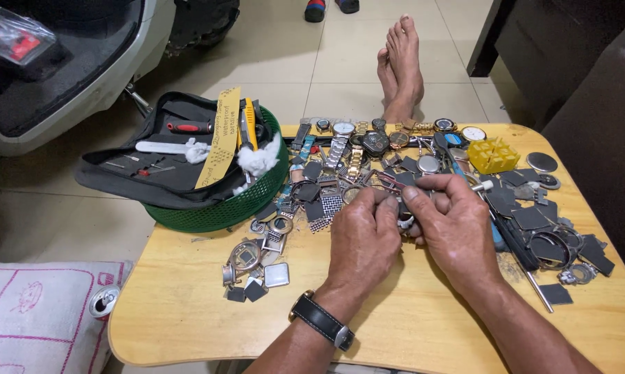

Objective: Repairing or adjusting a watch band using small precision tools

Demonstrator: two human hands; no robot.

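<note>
Pale floor tiles surround a low wooden table (pixel 188 305) strewn with watch parts — cases, straps, dark case backs. Both hands meet near the table's middle: the left hand (pixel 363 234), a black-strapped wristwatch (pixel 322 321) on its wrist, pinches fingers together on a small metal watch piece (pixel 404 220), and the right hand (pixel 452 223) closes on the same piece from the other side. Just behind them lies a row of wristwatches (pixel 368 142). A green basket (pixel 222 208) holding a black tool pouch (pixel 153 156) sits at the left edge — a yellow plastic block (pixel 492 155) lies beyond the right hand.
</note>
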